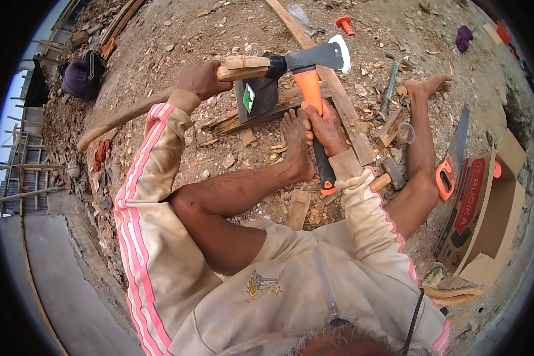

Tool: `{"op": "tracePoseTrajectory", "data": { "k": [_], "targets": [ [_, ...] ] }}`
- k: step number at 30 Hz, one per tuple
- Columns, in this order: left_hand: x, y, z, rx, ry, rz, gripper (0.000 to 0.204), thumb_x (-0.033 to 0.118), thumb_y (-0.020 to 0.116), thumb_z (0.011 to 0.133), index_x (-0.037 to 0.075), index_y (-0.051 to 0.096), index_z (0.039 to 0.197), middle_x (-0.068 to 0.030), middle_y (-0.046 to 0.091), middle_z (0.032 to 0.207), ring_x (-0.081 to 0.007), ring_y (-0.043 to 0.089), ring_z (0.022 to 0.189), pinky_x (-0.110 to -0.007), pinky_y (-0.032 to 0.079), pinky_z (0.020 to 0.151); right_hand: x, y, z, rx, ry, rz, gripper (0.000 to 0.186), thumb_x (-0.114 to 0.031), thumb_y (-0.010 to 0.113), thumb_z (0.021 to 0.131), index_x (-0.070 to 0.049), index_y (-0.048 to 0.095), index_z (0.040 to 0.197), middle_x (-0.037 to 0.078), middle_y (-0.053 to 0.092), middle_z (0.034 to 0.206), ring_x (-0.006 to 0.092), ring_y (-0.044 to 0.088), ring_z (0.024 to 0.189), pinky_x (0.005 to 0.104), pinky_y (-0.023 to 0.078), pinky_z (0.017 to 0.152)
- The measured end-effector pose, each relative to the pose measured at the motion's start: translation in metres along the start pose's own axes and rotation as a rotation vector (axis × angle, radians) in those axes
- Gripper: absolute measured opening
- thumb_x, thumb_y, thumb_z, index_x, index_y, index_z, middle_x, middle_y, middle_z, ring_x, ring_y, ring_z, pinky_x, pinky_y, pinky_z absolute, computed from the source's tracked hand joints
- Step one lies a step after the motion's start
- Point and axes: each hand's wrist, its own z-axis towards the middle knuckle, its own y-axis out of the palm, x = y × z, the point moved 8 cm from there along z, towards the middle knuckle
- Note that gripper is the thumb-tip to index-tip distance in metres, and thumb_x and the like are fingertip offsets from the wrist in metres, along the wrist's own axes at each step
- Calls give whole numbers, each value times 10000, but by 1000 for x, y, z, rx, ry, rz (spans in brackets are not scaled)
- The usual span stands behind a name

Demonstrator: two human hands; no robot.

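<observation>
My left hand is closed round a long, curved wooden handle that slants down to the left. At its far end sits a broad dark metal head with a green and white sticker, and light wood juts beside its socket. My right hand grips a hatchet by its orange and black handle. The hatchet's dark head has a bright edge facing right; its back end meets or overlaps the other tool's socket, and I cannot tell which. Below, my bare foot rests by a weathered timber.
A long plank, a hammer, a metal tool and a clear ring lie around my legs. On the right are a handsaw and an open cardboard box. Wood chips and stones cover the ground.
</observation>
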Motion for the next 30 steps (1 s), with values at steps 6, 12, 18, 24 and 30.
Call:
{"op": "tracePoseTrajectory", "data": {
  "k": [6, 12, 18, 24, 30],
  "targets": [
    [103, 11, 66, -114, 206, 188, 373, 412, 778, 714, 104, 787, 923, -153, 749, 831, -344, 742, 777, -448, 603, 726, 18, -83, -42, 188, 73, -165, 194, -232, 582, 1012, -116, 532, 1159, -26, 525, 675, 65, 490, 472, 248, 433, 407],
    [129, 20, 96, -134, 262, 271, 358, 399, 834, 657, 131, 799, 892, -142, 759, 865, -329, 747, 823, -426, 610, 739, 76, -138, -109, 266, 260, -250, 180, -178, 567, 981, -57, 527, 1107, 15, 530, 689, 102, 502, 463, 276, 410, 397],
    [136, 17, 90, 33, 370, 242, 495, 539, 844, 682, 137, 767, 961, -126, 750, 842, -333, 744, 836, -452, 592, 745, 154, -118, -146, 80, 437, -253, 248, -241, 617, 979, -32, 542, 1091, 70, 599, 761, 168, 609, 502, 344, 498, 456],
    [127, 21, 73, 231, 330, 250, 492, 540, 801, 756, 162, 735, 1064, -87, 736, 1019, -282, 694, 1063, -483, 481, 969, 61, -100, -120, 39, 50, -1365, 386, -339, 638, 932, -15, 648, 1140, 240, 691, 1041, 424, 670, 960, 522, 520, 843],
    [131, 22, 53, 441, 386, 63, 483, 510, 790, 784, 165, 719, 1115, -62, 701, 1079, -263, 637, 1120, -459, 435, 1037, -90, -27, 67, 34, -477, -1183, 536, -210, 654, 843, -80, 567, 1356, 192, 682, 1167, 359, 679, 1028, 458, 537, 864]
  ]
}}
